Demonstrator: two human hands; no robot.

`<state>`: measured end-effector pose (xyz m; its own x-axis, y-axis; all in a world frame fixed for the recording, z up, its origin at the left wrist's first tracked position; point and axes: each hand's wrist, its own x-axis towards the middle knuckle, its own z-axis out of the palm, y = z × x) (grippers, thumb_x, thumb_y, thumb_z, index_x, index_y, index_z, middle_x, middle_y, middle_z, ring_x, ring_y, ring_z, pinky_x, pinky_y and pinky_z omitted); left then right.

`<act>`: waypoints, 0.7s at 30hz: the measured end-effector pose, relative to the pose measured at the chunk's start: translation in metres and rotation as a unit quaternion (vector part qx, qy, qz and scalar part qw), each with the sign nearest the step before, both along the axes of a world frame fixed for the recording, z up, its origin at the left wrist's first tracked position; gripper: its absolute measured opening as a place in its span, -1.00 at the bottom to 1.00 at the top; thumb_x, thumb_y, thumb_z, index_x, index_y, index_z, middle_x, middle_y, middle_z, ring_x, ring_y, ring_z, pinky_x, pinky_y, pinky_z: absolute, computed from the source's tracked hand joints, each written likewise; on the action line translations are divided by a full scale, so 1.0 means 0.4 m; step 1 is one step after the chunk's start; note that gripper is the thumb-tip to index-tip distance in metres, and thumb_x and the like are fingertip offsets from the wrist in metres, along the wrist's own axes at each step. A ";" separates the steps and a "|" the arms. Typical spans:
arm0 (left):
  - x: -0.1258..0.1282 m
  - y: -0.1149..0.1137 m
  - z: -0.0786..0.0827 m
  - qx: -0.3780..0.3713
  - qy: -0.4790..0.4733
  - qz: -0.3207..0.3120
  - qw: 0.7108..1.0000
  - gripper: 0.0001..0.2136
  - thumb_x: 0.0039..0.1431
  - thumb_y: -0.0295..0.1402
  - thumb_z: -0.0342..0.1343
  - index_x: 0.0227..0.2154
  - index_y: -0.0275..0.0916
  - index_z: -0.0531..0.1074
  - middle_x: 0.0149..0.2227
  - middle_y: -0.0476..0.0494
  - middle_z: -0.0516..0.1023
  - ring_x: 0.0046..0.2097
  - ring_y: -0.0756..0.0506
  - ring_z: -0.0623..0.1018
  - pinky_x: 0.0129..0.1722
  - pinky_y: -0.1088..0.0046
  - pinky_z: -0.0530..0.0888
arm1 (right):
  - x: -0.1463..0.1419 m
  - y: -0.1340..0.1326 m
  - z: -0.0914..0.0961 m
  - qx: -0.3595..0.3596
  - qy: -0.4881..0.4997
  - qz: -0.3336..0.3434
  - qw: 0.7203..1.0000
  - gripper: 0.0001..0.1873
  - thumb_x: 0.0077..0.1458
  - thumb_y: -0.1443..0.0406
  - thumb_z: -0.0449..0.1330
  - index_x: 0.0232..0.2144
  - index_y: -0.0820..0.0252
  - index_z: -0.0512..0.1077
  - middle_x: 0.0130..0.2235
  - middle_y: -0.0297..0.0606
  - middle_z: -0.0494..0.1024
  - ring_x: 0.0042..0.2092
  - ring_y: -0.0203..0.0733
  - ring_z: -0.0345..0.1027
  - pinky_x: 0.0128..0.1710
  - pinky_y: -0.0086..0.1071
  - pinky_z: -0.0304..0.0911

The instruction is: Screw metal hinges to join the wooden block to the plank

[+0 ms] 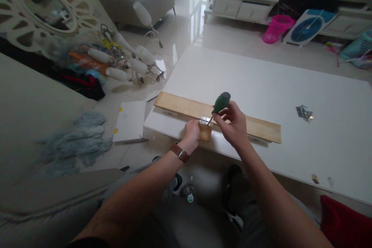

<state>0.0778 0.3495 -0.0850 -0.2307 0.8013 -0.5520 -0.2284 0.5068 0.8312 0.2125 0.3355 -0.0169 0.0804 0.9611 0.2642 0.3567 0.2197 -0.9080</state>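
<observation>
My right hand (233, 122) grips a screwdriver (222, 102) by its green handle, with the shaft pointing down to a metal hinge (205, 120). That hinge lies where a long wooden board (183, 104) meets a small wooden block (205, 132). Closed around the left side of the block and hinge is my left hand (192, 131), a brown watch strap on its wrist. The screwdriver's tip is at the hinge, but whether it sits in a screw is too small to tell. The board rests across a large white panel (255, 81).
Several loose metal hinges (305, 113) lie on the panel to the right. A white box (130, 121) with yellow marks stands at the left, beside a grey fluffy cloth (84, 143). Lamp arms with white shades (139, 66) lie beyond. A pink basket (277, 28) stands further back.
</observation>
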 end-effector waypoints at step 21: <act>0.000 -0.001 0.011 -0.015 0.030 -0.024 0.999 -0.85 0.07 -0.50 0.11 -0.58 -0.24 0.45 -0.45 -0.06 0.50 -0.32 -0.07 0.40 -0.27 0.41 0.29 | 0.009 0.000 0.013 -0.015 -0.006 0.023 1.000 -0.74 0.15 0.26 0.25 -0.08 0.07 0.49 -0.23 -0.30 0.65 -0.33 -0.19 0.53 -0.38 -0.28 0.45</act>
<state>0.0779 0.3492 -0.0807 -0.2253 0.7962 -0.5615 -0.1526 0.5404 0.8275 0.2160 0.3357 -0.0116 0.0338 0.9711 0.2362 0.3574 0.2089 -0.9103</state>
